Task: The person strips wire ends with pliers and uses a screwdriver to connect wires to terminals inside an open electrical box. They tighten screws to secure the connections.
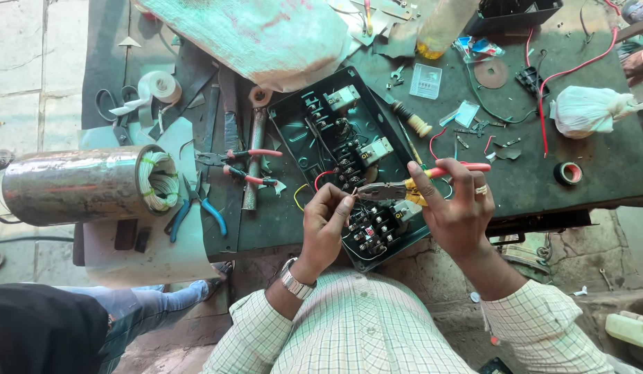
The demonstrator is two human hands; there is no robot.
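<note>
Dark workbench (599, 173) bearing an open black switch box (314, 149), 2 red-handled pliers (242, 166), blue-handled pliers (197, 208), scissors (113, 111), white tape roll (161, 86), black tape roll (568, 173), white bag (588, 111) far right.

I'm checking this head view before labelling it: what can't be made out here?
- What the left hand pinches: fingers cover it.
- Plier jaw tips in the right hand: too small, against the left fingertips.
- Wiring in the black box under both hands: hidden.
- Motor stator: far end cut by the left edge.
- Person at lower left: mostly out of frame.
</note>
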